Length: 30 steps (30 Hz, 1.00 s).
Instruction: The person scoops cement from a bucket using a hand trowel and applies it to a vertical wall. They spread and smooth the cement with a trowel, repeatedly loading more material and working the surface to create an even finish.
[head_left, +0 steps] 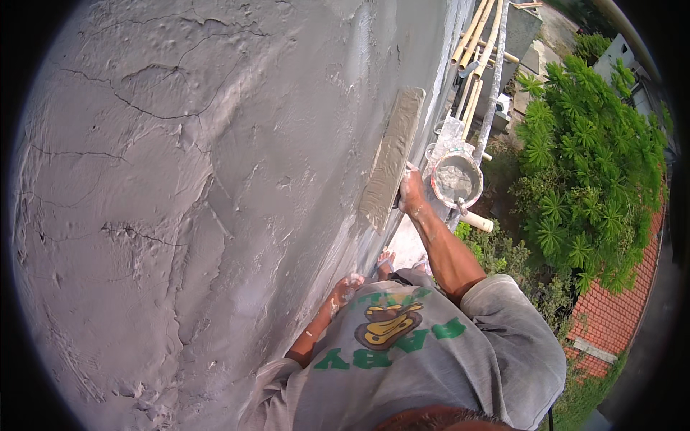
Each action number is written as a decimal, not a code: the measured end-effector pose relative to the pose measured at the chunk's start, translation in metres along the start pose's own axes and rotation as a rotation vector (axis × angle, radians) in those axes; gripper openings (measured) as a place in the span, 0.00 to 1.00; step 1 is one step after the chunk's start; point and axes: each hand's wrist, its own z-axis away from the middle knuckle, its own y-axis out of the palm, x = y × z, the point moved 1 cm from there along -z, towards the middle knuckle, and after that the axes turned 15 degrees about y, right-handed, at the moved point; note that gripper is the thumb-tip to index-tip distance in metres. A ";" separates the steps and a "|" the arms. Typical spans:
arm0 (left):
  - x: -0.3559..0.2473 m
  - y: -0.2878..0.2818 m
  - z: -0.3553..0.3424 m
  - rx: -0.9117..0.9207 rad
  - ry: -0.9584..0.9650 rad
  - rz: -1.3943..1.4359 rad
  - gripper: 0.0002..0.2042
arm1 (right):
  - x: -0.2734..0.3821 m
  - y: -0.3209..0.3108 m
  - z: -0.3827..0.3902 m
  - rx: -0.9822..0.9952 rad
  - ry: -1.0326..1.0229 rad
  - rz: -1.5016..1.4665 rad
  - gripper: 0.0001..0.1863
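Note:
My right hand (412, 190) grips a long flat trowel (392, 151), its visible face coated in wet grey plaster, at the grey plastered wall (129, 201). The wall fills the left of the view and has cracks and rough patches. My left hand (348, 286), spattered with plaster, is low beside the wall near my waist; its small, bent fingers do not show clearly whether they hold anything. A bucket (474, 183) of grey mix stands just right of my right hand. My feet (387, 260) in flip-flops show below on a pale narrow surface.
Several bamboo poles (471, 36) and a long grey pole (494, 86) run along the right side of the wall, with a white pipe end (478, 223) near the bucket. Far below are a leafy tree (575, 165), a red tiled roof (614, 309) and paved ground (557, 32).

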 end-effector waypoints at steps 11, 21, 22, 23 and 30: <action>0.013 0.018 -0.063 0.109 -0.160 -0.447 0.17 | -0.032 0.048 0.151 -0.007 -0.990 0.951 0.19; -0.007 0.018 -0.074 -0.074 -0.255 -0.764 0.19 | 0.039 0.013 0.074 0.159 0.183 -0.264 0.05; -0.031 0.046 -0.076 -0.025 -0.264 -0.707 0.19 | 0.044 0.006 0.069 0.078 0.172 -0.222 0.05; -0.052 0.056 -0.075 -0.009 -0.268 -0.668 0.19 | 0.042 0.017 0.062 0.031 0.179 -0.179 0.04; -0.075 0.057 -0.084 -0.077 -0.165 -0.668 0.18 | 0.101 0.081 0.048 -0.022 0.119 -0.113 0.03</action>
